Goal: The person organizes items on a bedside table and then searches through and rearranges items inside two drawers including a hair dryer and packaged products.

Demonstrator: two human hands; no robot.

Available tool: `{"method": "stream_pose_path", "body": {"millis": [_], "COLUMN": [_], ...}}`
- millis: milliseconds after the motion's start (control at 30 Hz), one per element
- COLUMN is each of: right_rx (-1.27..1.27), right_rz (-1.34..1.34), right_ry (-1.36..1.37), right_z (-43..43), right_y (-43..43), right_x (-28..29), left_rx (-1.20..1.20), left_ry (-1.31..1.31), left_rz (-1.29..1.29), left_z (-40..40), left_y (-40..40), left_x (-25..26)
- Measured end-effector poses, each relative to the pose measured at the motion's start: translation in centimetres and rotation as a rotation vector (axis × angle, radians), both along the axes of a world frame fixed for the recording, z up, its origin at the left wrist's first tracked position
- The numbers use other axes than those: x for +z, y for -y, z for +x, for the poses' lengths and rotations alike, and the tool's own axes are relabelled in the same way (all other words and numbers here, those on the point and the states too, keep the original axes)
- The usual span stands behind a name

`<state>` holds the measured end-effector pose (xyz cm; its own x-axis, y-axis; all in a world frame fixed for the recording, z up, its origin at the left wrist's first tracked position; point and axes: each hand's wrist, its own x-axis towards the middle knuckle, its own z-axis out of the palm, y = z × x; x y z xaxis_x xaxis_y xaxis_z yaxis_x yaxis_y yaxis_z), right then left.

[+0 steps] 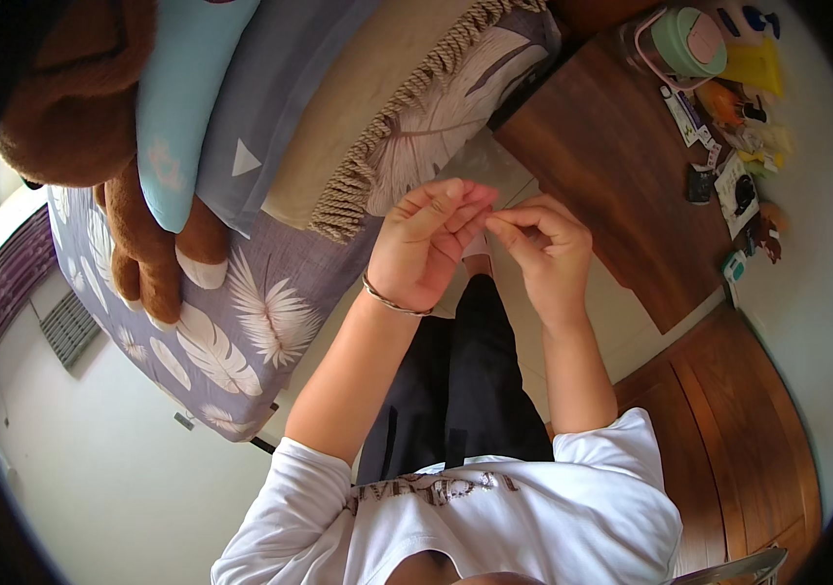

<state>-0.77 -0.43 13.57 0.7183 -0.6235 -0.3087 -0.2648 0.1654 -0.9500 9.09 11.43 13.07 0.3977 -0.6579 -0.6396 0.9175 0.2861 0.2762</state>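
Both my hands are raised in front of me, above the gap between a bed and a wooden tabletop. My left hand [427, 238] wears a bangle [394, 301] at the wrist; its palm is partly turned up and its fingers are loosely curled. Close beside it, my right hand [551, 252] has thumb and index finger pinched together, their tips almost at the left fingertips. Whether something small sits in that pinch cannot be made out. No object shows in the left palm.
A bed with a feather-print sheet [226, 358], a tasselled blanket [314, 146], pillows and a brown plush toy [153, 241] lies left. On the right, a wooden tabletop [606, 161] carries a green-lidded container [687, 44], tubes and small items along the wall. A wooden cabinet [723, 417] stands lower right.
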Motion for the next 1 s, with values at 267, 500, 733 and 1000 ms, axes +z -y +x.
{"method": "stream_pose_path", "body": {"millis": [267,500,733,1000], "right_rx": [-0.266,-0.399,-0.47,-0.3], "right_rz": [0.616,0.71,0.737,0.193], "right_ry": [0.239,0.451,0.489,0.379], "right_z": [-0.5,0.2,0.3,0.0], "right_y": [-0.4,-0.6,-0.4,-1.0], "right_x": [-0.3,-0.7,-0.5,0.5], "left_rx": [-0.018,-0.048,0.06,-0.16], "left_ry": [0.084,-0.018,-0.214,-0.275], "left_rz": [0.098,0.261,0.403,0.207], "left_z": [0.9,-0.6,-4.2,-5.6], "left_y": [-1.5,-4.0,-9.7,-8.9], "left_x": [0.9,-0.4,-4.0,-2.1]}}
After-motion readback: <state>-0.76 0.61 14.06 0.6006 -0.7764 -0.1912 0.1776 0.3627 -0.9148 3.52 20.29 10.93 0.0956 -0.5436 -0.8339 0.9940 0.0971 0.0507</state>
